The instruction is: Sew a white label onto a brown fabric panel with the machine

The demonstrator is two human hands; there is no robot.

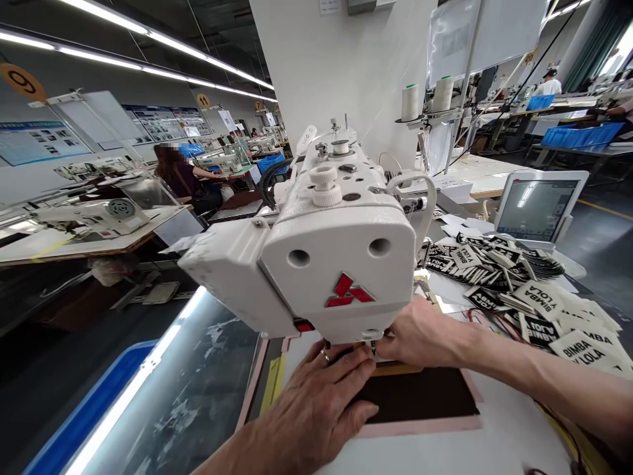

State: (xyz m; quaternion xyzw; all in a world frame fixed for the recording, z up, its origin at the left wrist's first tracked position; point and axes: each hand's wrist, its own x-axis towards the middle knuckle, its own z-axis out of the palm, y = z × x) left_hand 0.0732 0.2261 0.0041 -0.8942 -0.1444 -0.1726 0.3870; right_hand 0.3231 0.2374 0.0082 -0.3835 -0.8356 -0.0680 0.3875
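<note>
My left hand [329, 392] lies flat with its fingers stretched out, a ring on one finger, on the dark brown fabric piece [420, 396] under the sewing machine [341, 257]. My right hand [418, 333] is closed just right of the needle area, its fingertips pinched at a small black label with white letters [374, 348]. Only a sliver of this label shows between the two hands. The machine's white head, with a red three-diamond badge, hides the needle and part of the right fingers. Pink and yellow tape strips mark the white work surface.
Many black and white woven labels [494, 270] are heaped to the right, below a tablet-like screen [541, 206]. Thread cones [410, 103] stand behind. A blue bin [93, 409] is at lower left. A co-worker [185, 175] sits at another machine.
</note>
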